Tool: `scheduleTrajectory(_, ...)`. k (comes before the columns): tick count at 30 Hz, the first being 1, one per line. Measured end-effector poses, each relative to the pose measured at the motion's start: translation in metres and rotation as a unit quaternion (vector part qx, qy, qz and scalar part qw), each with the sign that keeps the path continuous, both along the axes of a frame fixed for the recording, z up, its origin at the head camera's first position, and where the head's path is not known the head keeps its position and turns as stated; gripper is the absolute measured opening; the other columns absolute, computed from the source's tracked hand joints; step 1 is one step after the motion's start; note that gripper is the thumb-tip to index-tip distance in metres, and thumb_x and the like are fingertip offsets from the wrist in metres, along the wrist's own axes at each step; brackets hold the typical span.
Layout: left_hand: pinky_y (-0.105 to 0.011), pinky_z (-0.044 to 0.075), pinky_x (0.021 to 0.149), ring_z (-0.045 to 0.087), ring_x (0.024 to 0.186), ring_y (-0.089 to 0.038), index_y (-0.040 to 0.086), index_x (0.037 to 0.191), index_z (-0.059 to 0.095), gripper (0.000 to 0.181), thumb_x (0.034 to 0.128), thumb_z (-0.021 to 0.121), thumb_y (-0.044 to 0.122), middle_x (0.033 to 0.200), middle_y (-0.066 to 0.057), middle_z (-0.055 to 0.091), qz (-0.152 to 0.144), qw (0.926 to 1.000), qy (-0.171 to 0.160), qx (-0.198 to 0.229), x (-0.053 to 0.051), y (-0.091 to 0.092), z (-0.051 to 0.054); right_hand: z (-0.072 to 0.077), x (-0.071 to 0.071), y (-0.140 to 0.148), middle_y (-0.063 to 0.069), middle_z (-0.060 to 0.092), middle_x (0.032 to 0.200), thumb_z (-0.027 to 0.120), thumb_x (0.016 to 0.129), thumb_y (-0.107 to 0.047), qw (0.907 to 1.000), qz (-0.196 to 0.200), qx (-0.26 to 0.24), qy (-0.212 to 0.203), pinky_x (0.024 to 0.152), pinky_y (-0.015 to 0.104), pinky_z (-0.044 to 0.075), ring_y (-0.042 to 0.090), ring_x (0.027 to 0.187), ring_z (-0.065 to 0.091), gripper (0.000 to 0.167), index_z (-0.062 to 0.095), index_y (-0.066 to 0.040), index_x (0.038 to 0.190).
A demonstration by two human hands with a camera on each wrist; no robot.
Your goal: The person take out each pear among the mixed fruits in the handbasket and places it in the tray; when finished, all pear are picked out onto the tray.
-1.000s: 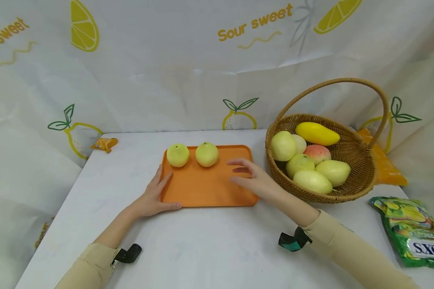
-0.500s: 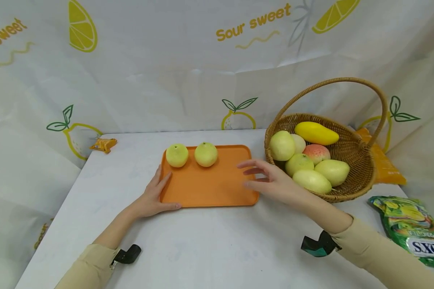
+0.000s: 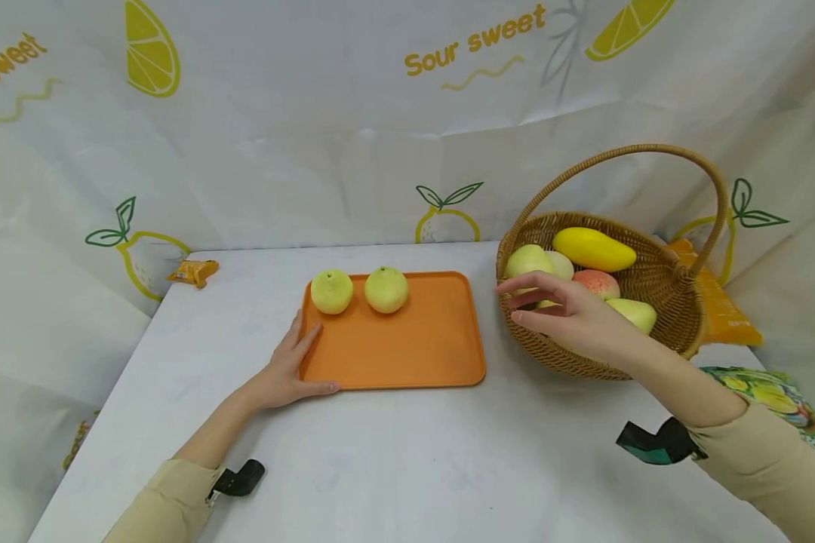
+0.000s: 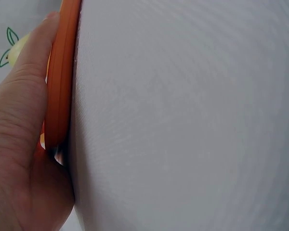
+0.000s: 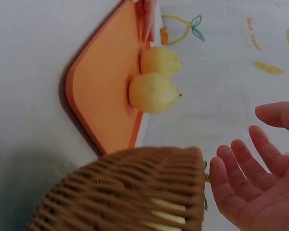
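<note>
Lemon-print cloth hangs behind the tray, where two pears sit towards the far left. My left hand lies straight-fingered against its left edge, thumb along the near one; a careless push there could set those round pears rolling. Right of the tray, my right hand is over the basket, fingers loosely bent round nothing; knocking the rim could tip it.
</note>
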State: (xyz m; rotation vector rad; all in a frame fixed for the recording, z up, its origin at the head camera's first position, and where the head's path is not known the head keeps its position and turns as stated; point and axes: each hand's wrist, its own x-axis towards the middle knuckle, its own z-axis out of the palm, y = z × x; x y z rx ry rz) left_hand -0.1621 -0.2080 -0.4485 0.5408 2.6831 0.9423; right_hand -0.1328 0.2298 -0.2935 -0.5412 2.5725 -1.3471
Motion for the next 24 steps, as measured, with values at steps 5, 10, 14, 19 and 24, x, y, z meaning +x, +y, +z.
scheduleTrajectory(5,-0.066,0.009,0.111,-0.007,0.146,-0.040,0.008,0.157,0.012,0.113,0.0774,0.078,0.053,0.160,-0.015,-0.020,0.000,1.0000,0.002,0.002,0.000,0.000,0.000,0.003,-0.009,0.024,0.009,0.061,0.121,0.067,0.094,-0.011,0.9955,0.036,0.071,0.051,0.084,0.025,0.053,0.026,0.108,0.061,0.031,0.061,-0.005,0.124)
scheduleTrajectory(10,-0.065,0.009,0.112,-0.008,0.146,-0.040,0.009,0.157,0.012,0.113,0.0773,0.078,0.053,0.160,-0.014,-0.020,0.000,1.0000,0.002,0.001,0.000,0.001,0.001,0.005,-0.016,0.047,0.008,0.061,0.122,0.069,0.091,-0.010,0.9857,0.056,0.146,0.065,0.084,0.038,0.053,0.027,0.105,0.061,0.032,0.062,-0.004,0.122)
scheduleTrajectory(14,-0.066,0.008,0.111,-0.008,0.146,-0.041,0.008,0.157,0.012,0.113,0.0774,0.078,0.053,0.160,-0.015,-0.020,-0.001,1.0000,0.004,0.002,0.000,0.000,0.001,0.005,-0.017,0.060,0.008,0.059,0.122,0.074,0.088,-0.017,0.9785,0.071,0.189,0.041,0.081,0.041,0.053,0.027,0.104,0.061,0.036,0.062,-0.006,0.121)
scheduleTrajectory(19,-0.066,0.009,0.111,-0.008,0.146,-0.040,0.008,0.157,0.012,0.112,0.0776,0.078,0.052,0.160,-0.014,-0.020,0.001,1.0000,0.001,0.001,0.001,0.001,0.001,0.003,-0.018,0.075,0.001,0.059,0.120,0.078,0.084,-0.027,0.9657,0.093,0.242,0.010,0.082,0.041,0.050,0.023,0.105,0.058,0.047,0.060,-0.009,0.124)
scheduleTrajectory(24,-0.067,0.009,0.110,-0.007,0.146,-0.041,0.009,0.157,0.012,0.112,0.0778,0.078,0.053,0.160,-0.013,-0.020,0.003,1.0000,0.001,0.000,0.001,0.001,0.001,0.001,-0.019,0.085,0.001,0.059,0.123,0.080,0.081,-0.032,0.9562,0.103,0.273,-0.020,0.084,0.039,0.049,0.023,0.107,0.055,0.057,0.057,-0.011,0.129)
